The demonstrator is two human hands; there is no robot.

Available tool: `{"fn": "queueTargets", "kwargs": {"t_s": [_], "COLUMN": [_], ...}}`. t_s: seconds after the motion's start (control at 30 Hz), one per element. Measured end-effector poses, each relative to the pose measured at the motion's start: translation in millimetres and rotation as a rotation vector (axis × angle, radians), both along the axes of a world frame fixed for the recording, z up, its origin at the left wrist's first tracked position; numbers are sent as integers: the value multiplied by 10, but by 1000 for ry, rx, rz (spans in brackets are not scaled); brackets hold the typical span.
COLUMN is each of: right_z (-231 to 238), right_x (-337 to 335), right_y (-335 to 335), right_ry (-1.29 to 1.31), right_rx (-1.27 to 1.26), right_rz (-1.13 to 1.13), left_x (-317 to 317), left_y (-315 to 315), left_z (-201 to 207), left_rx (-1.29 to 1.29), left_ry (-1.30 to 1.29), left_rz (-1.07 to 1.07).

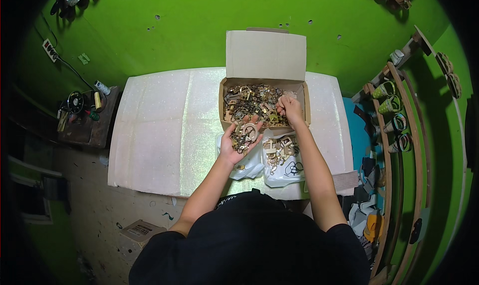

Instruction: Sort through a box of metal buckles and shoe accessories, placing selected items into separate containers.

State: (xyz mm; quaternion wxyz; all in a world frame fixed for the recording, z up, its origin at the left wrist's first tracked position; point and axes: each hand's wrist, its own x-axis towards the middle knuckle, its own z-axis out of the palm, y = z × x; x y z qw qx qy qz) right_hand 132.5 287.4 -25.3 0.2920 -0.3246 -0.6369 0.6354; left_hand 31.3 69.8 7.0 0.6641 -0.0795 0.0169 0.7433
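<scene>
Brown cardboard forms a box (pixel 266 55) on the far middle part of the bench (pixel 149 135), its lid raised at the far side and its inside filled with jumbled metal hardware (pixel 249 105). Just nearer than the box, the left hand (pixel 238 142) is palm up, its grip spread and slightly cupped beneath a small heap of buckles and metal pieces (pixel 245 134). To its right, the right hand (pixel 291 109) is over the box's right part, fingers drawn together; whether that grip pinches anything, I cannot tell. Near the box stand two white plastic containers: the left one (pixel 248 172) is partly hidden by the left hand and forearm, while the right one (pixel 284 182) holds pale buckles and other fittings (pixel 279 150). Farther right, green-strapped sandals (pixel 388 105) rest on a wooden rack (pixel 406 160); a green wall (pixel 174 40) rises at the far side.
</scene>
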Motion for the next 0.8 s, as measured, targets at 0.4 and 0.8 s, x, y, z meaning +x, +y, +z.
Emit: {"fn": "queueTargets", "kwargs": {"t_s": [0.4, 0.8], "right_z": [-4, -23], "right_x": [-36, -54], "right_y": [-92, -143], "right_ry": [213, 202], "right_rx": [-374, -413], "right_rz": [57, -18], "left_x": [11, -1], "left_y": [43, 16], "left_z": [-19, -27], "left_rx": [6, 2], "left_ry": [11, 14], "left_rz": [-10, 16]}}
